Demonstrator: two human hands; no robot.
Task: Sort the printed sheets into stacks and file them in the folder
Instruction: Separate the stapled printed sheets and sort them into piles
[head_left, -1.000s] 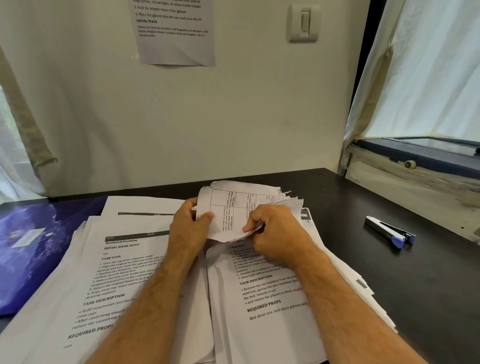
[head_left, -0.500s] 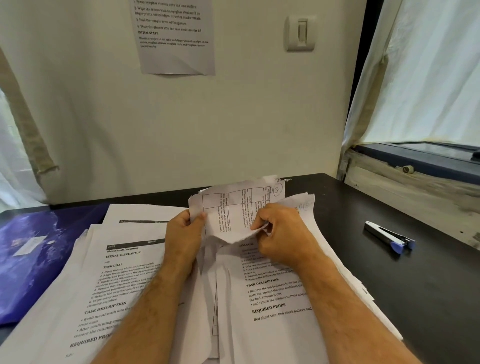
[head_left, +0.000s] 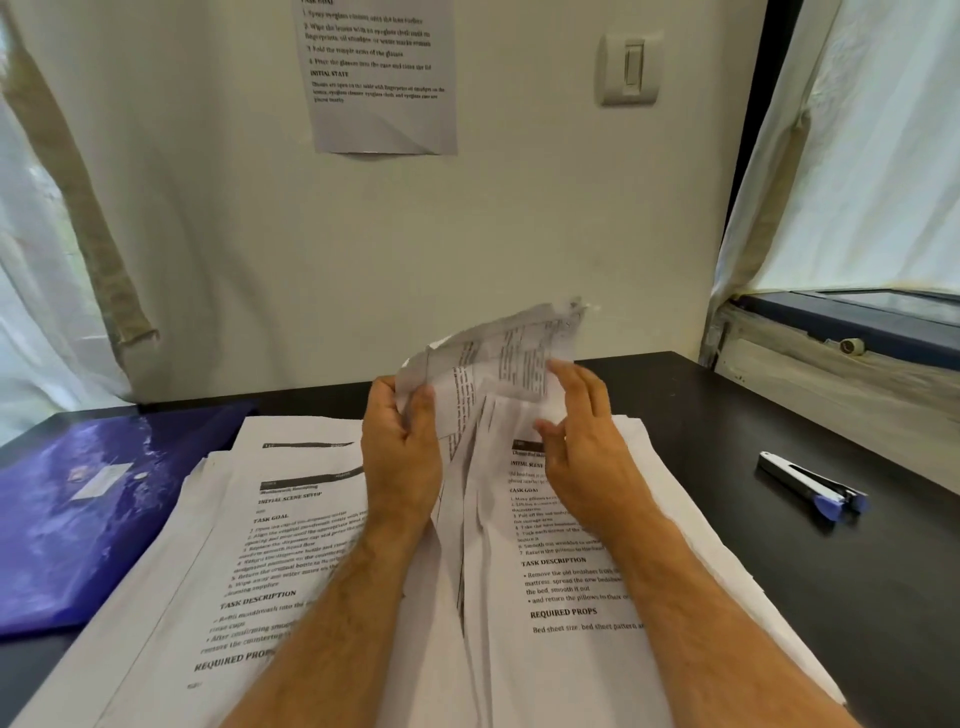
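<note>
Right hand (head_left: 582, 441) released sheets (head_left: 498, 358) (lifted)

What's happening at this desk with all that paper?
A person is sorting printed sheets. The left hand grips a crumpled sheet with a table on it, raised above two stacks of printed sheets on the black desk. The right hand is open beside it. A blue folder lies at left, unfilled.
</note>
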